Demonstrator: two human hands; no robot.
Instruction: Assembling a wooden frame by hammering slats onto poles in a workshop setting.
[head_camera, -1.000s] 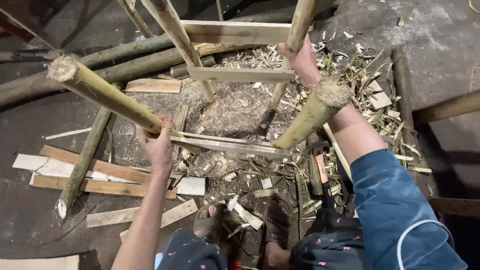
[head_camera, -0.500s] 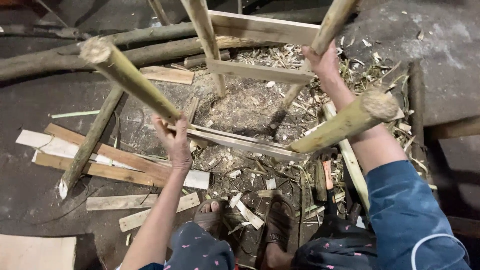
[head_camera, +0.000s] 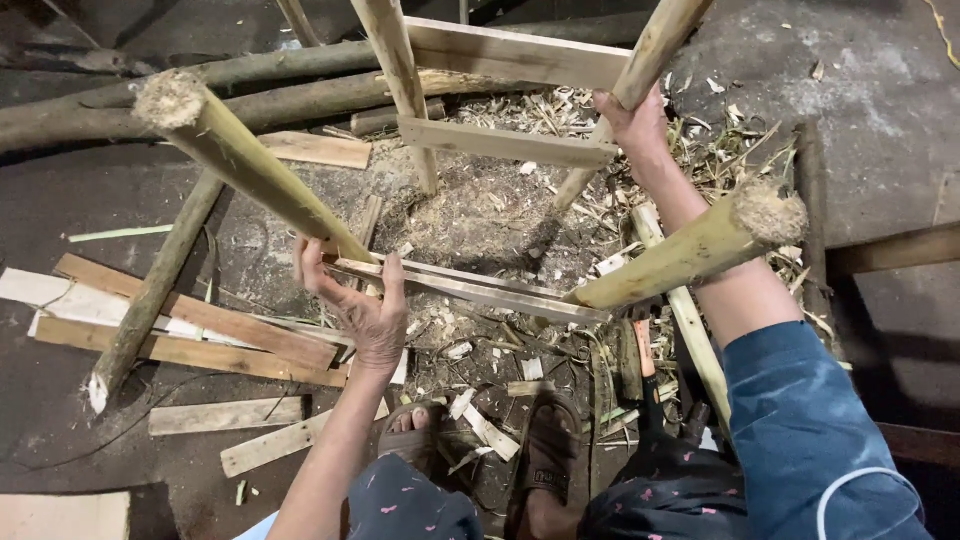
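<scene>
A rough wooden frame of green-barked poles and flat slats stands tipped over the floor. My left hand (head_camera: 358, 300) holds the near thin slat (head_camera: 470, 288) where it meets the left pole (head_camera: 250, 170), fingers spread along it. My right hand (head_camera: 632, 125) grips the far right pole (head_camera: 660, 45) beside a flat crosspiece (head_camera: 505, 145). The near right pole (head_camera: 700, 250) crosses over my right forearm. A wider board (head_camera: 520, 55) joins the far poles higher up.
Wood chips and shavings (head_camera: 500, 210) cover the ground under the frame. Loose planks (head_camera: 190, 330) and a pole (head_camera: 150, 290) lie at the left, long logs (head_camera: 200, 95) at the back. My sandalled feet (head_camera: 545, 460) rest near the bottom edge.
The view has shifted, so the frame sits further right and lower. My left hand has slid along the near slat towards the left pole joint; my right hand keeps its grip on the far pole.
</scene>
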